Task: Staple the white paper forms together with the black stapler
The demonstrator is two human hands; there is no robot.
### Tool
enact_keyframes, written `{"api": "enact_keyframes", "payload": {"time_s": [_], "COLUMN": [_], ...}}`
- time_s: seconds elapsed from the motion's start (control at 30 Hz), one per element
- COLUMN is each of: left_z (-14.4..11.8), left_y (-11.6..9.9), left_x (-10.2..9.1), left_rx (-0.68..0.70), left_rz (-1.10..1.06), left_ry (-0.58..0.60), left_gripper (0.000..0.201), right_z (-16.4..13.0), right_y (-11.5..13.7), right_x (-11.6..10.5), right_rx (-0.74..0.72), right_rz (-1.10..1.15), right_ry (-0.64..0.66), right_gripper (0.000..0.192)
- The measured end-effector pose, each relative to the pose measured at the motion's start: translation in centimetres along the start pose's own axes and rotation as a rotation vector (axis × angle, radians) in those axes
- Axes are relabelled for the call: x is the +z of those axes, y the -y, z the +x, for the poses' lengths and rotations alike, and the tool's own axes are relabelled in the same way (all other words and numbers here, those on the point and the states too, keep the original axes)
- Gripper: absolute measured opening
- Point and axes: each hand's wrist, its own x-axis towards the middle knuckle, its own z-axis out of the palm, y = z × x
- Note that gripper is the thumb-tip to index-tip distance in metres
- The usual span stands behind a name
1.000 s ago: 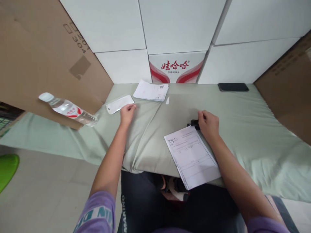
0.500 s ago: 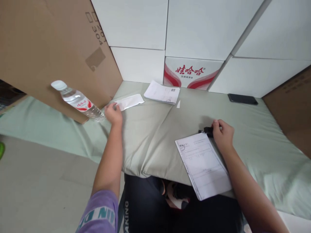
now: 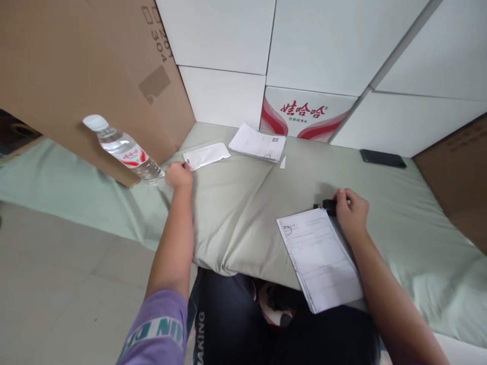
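My left hand (image 3: 178, 176) rests on the green cushion (image 3: 243, 213) with its fingers curled, between the base of a tilted water bottle (image 3: 124, 149) and the left end of a flat white pouch (image 3: 207, 155). Whether it grips either one I cannot tell. My right hand (image 3: 352, 213) pinches a small black clip (image 3: 327, 205) at the top right corner of a printed paper stack (image 3: 319, 256), which overhangs the cushion's near edge.
A second paper stack (image 3: 258, 143) and a small white scrap (image 3: 282, 162) lie at the back. A black phone (image 3: 382, 158) sits far right. White boxes (image 3: 304, 45), one red-printed, wall the back. Cardboard (image 3: 76, 66) stands left and right.
My left hand slid left from the pouch's right end to its left end, beside the bottle's base. The right hand stayed on the clip. The view swung left.
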Motion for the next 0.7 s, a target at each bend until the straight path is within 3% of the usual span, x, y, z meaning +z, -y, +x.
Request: {"api": "enact_keyframes", "payload": {"time_s": [0.1,0.17,0.23,0.3,0.4,0.47,0.6,0.7], "left_z": [0.0,0.2,0.1,-0.5,-4.1,-8.4,-18.9,-24.6], "left_y": [-0.1,0.0,-0.1,-0.7,-3.1,-5.4,-10.7,-14.1], "left_x": [-0.4,-0.8,-1.2,-1.5,-1.7,-1.7,-0.8,0.6], "left_rx": [0.013,0.055,0.157,0.323,0.543,0.767,1.059,1.235], "left_rz": [-0.075,-0.181,-0.316,-0.447,-0.571,-0.571,-0.316,-0.147], "left_ry": [-0.038,-0.124,-0.245,-0.292,-0.256,-0.043,0.570,0.853], "left_gripper": [0.027,0.024,0.021,0.019,0.017,0.018,0.023,0.031], "right_z": [0.1,0.2,0.3,0.4,0.5,0.5,0.6,0.7], "right_y": [0.0,0.1,0.2,0.3,0.2,0.1,-0.1,-0.2], "right_x": [-0.1,-0.3,-0.5,-0.7,-0.9,-0.9,-0.7,-0.7], "right_rx": [-0.005,-0.034,-0.081,-0.116,-0.104,-0.072,-0.029,-0.038], "right_rz": [-0.006,-0.014,-0.025,-0.039,-0.057,-0.053,-0.027,-0.009], "right_ry": [0.004,0.015,0.050,0.124,0.230,0.253,0.252,0.264], "right_gripper": [0.039,0.040,0.040,0.039,0.041,0.043,0.042,0.043]}}
